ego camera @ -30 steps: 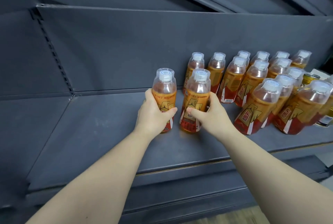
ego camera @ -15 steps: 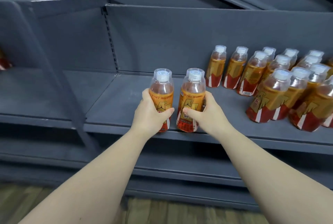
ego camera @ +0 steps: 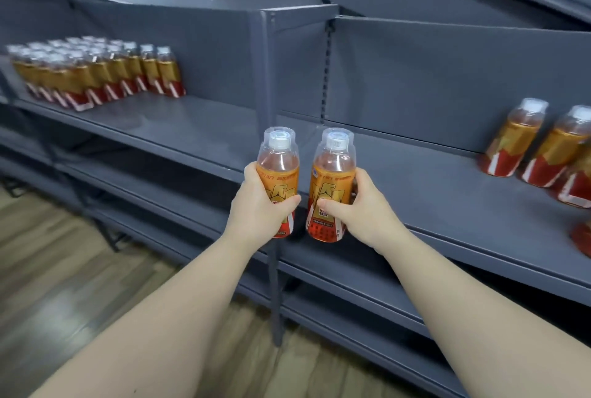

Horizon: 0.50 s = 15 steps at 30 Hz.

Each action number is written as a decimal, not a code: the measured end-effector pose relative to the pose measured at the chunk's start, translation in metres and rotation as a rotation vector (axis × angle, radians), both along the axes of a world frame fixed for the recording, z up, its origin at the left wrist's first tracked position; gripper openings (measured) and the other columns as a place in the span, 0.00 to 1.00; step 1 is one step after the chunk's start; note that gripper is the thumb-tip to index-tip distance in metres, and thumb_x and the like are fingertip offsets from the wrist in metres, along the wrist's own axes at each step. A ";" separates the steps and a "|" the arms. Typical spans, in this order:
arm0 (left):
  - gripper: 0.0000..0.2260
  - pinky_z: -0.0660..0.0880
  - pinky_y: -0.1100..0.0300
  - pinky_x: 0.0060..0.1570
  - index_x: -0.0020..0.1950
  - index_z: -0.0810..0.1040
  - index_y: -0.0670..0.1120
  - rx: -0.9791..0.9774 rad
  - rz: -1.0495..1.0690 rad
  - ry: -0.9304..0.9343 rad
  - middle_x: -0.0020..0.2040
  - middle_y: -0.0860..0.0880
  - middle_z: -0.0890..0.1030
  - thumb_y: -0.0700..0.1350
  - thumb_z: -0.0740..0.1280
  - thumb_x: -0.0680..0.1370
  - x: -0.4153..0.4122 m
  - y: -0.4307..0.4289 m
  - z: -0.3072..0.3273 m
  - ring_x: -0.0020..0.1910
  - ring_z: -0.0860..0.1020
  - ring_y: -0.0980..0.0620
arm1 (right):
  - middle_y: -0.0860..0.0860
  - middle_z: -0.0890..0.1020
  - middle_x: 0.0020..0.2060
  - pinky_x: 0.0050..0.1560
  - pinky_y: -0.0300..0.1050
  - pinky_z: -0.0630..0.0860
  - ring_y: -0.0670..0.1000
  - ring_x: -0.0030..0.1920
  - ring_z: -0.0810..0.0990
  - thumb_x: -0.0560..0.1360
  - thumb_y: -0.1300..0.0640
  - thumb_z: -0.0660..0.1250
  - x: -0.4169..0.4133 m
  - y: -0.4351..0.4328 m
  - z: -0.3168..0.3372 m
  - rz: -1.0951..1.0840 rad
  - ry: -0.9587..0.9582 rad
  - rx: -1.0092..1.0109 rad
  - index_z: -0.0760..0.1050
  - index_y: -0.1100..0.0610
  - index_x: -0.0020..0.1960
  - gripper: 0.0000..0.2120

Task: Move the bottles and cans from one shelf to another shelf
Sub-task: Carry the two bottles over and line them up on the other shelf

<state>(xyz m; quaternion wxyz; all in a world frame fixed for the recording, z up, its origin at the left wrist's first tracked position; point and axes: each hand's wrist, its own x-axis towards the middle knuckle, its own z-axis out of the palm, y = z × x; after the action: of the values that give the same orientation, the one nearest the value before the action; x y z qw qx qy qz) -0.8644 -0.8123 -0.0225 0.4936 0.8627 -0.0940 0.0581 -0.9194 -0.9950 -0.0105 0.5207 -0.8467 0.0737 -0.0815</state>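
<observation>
My left hand (ego camera: 259, 209) grips an orange-labelled drink bottle (ego camera: 279, 162) with a clear cap. My right hand (ego camera: 358, 209) grips a second bottle (ego camera: 331, 180) of the same kind. Both bottles are upright, side by side, held in the air in front of the shelf edge. On the right shelf (ego camera: 431, 193) stand a few more such bottles (ego camera: 511, 138), cut off by the frame's edge. On the left shelf (ego camera: 192, 132) a tight block of several bottles (ego camera: 96, 73) stands at the far left.
A grey upright post (ego camera: 267, 84) divides the two shelf bays, right behind the held bottles. Lower grey shelves (ego camera: 335, 273) run beneath. A wooden floor (ego camera: 64, 269) lies at the lower left. Another shelf overhangs at the top right.
Both hands have lifted their bottles off the right shelf and carried them left. The view has swung left, so the left bay with its block of bottles is in sight.
</observation>
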 end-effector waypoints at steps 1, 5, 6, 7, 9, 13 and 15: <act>0.33 0.74 0.60 0.48 0.70 0.60 0.54 -0.002 0.013 0.000 0.56 0.57 0.73 0.52 0.76 0.73 0.002 0.010 0.000 0.54 0.76 0.54 | 0.40 0.75 0.58 0.54 0.42 0.76 0.45 0.58 0.76 0.75 0.51 0.74 0.004 0.009 0.000 0.014 -0.003 0.006 0.63 0.45 0.70 0.29; 0.34 0.73 0.59 0.48 0.72 0.59 0.54 0.000 0.095 0.011 0.59 0.57 0.73 0.52 0.76 0.73 0.011 0.073 -0.004 0.55 0.75 0.54 | 0.40 0.76 0.56 0.52 0.41 0.76 0.45 0.56 0.77 0.75 0.51 0.74 0.027 0.068 -0.004 0.085 0.010 0.015 0.64 0.44 0.68 0.28; 0.34 0.73 0.59 0.49 0.72 0.59 0.53 0.010 0.110 0.007 0.59 0.56 0.73 0.52 0.76 0.73 0.014 0.085 -0.004 0.55 0.75 0.54 | 0.40 0.77 0.56 0.52 0.42 0.76 0.44 0.56 0.77 0.75 0.51 0.75 0.031 0.080 -0.004 0.101 0.009 0.016 0.64 0.44 0.68 0.28; 0.35 0.73 0.58 0.50 0.72 0.59 0.53 0.018 0.126 0.004 0.60 0.55 0.73 0.52 0.76 0.73 0.018 0.102 -0.006 0.56 0.75 0.53 | 0.40 0.77 0.57 0.53 0.42 0.77 0.44 0.56 0.77 0.75 0.51 0.75 0.038 0.096 -0.005 0.119 0.010 0.016 0.64 0.44 0.69 0.28; 0.35 0.75 0.56 0.53 0.72 0.59 0.53 0.022 0.160 0.008 0.62 0.54 0.74 0.53 0.76 0.73 0.025 0.134 -0.008 0.57 0.76 0.52 | 0.41 0.77 0.58 0.55 0.44 0.77 0.44 0.57 0.77 0.75 0.51 0.75 0.049 0.127 -0.007 0.148 0.014 0.019 0.64 0.45 0.69 0.28; 0.34 0.76 0.55 0.55 0.72 0.59 0.52 0.022 0.213 0.013 0.62 0.53 0.74 0.52 0.76 0.73 0.039 0.190 -0.009 0.58 0.76 0.52 | 0.44 0.77 0.62 0.61 0.53 0.79 0.47 0.61 0.78 0.75 0.51 0.74 0.074 0.182 -0.009 0.200 0.012 -0.014 0.63 0.46 0.71 0.30; 0.33 0.75 0.56 0.53 0.70 0.60 0.53 0.013 0.241 0.013 0.60 0.54 0.74 0.52 0.76 0.73 0.045 0.215 -0.011 0.56 0.76 0.52 | 0.44 0.77 0.62 0.62 0.54 0.79 0.48 0.61 0.78 0.75 0.51 0.74 0.087 0.206 -0.010 0.219 0.016 -0.020 0.63 0.46 0.71 0.30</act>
<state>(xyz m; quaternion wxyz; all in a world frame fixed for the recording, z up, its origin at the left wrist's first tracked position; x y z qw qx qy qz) -0.8192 -0.5968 -0.0339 0.4781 0.8712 0.0131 0.1107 -0.8326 -0.7892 -0.0205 0.5173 -0.8555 -0.0161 -0.0178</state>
